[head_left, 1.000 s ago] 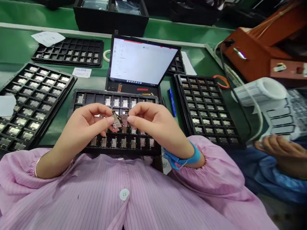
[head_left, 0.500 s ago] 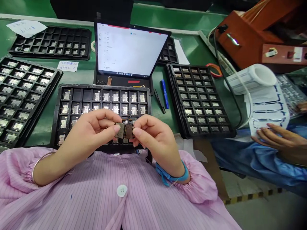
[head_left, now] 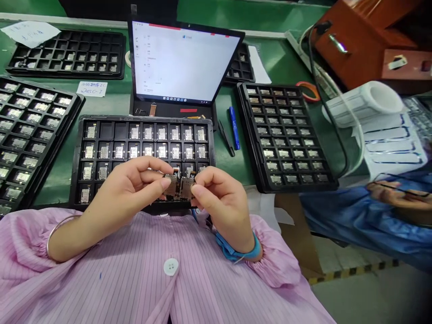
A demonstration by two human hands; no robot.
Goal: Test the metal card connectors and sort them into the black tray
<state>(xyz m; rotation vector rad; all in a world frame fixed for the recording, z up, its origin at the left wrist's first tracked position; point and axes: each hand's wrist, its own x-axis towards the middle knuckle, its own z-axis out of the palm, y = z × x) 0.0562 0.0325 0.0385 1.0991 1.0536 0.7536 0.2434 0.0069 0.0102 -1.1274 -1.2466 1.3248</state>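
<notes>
My left hand (head_left: 137,184) pinches a small circuit board (head_left: 171,184) between thumb and forefinger. A second small circuit board (head_left: 185,187) is gripped at its right edge by my right hand (head_left: 221,198), thumb against forefinger. The two boards are side by side, upright and slightly tilted; whether their edges touch I cannot tell. Both are above the front part of a black compartment tray (head_left: 148,119). Similar boards lie in most of its visible pockets, while two in the back row hold none. My hands hide several front pockets.
Behind the tray stands an open laptop (head_left: 182,63). Tweezers (head_left: 226,138) and a blue marker (head_left: 234,128) lie to its right. More board trays are at left (head_left: 32,121) and right (head_left: 283,135). A label roll (head_left: 367,104) and a co-worker's hands (head_left: 398,193) are farther right.
The right board has turned, its face now showing more metal. My hands stay close together over the tray. The co-worker's hand has left the label strip and now holds a thin dark cord-like thing.
</notes>
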